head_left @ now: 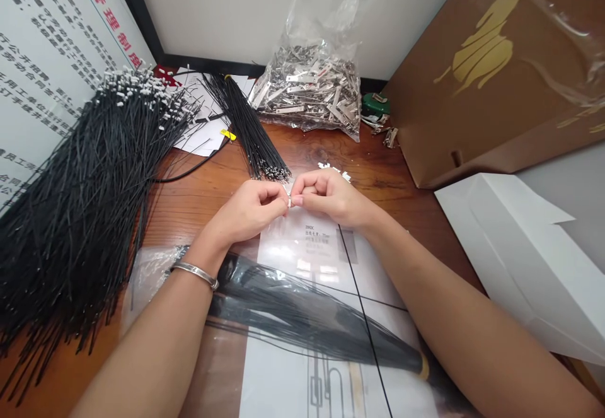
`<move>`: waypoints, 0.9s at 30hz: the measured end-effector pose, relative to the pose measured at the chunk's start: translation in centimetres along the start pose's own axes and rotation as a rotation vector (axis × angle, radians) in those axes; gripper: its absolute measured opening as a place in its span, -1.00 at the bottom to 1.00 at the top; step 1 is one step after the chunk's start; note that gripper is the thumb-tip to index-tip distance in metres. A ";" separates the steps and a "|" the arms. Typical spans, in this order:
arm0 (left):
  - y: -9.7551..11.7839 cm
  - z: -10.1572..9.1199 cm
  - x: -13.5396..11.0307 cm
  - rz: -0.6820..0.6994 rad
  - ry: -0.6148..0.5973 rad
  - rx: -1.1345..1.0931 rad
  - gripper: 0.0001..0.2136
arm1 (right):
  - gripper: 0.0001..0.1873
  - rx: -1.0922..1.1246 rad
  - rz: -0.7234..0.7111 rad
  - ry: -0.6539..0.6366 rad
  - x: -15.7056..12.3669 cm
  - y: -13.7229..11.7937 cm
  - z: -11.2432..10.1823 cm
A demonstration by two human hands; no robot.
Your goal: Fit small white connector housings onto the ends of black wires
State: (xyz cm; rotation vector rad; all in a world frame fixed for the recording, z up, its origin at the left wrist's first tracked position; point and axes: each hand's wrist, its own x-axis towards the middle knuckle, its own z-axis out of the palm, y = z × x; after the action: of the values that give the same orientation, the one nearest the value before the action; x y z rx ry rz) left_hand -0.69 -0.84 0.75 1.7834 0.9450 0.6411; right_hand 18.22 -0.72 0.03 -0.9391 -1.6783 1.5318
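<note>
My left hand (258,207) and my right hand (331,197) meet fingertip to fingertip, both closed in a pinch. Between them a small white plastic connector (289,201) shows, mostly covered by the fingers. From under my right hand a thin black wire (362,311) runs down toward the bottom edge; its upper end is hidden in the grip. Just beyond my fingers lies a bundle of black wires (253,131), its metal-tipped ends toward me. Several loose white connectors (345,176) lie behind my right hand.
A large heap of black wires with white ends (80,197) fills the left side. A clear bag of metal pieces (312,87) stands at the back, near a green tape measure (377,104). Bagged wires (321,317) cover a printed sheet (283,377). A brown box (425,90) borders the right.
</note>
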 end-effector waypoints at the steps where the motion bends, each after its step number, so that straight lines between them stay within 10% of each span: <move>1: 0.0 0.0 0.0 0.001 0.003 0.003 -0.79 | -0.77 -0.015 -0.004 0.001 0.0 0.0 0.1; 27: 0.0 -0.2 -0.1 0.014 0.050 -0.004 -0.79 | -0.73 0.105 0.045 0.014 -0.1 0.0 0.3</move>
State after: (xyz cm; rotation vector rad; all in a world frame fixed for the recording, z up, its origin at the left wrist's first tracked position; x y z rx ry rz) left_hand -0.85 -0.79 0.85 1.7793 0.9655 0.6981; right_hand 18.02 -0.99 -0.03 -0.9358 -1.5607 1.6229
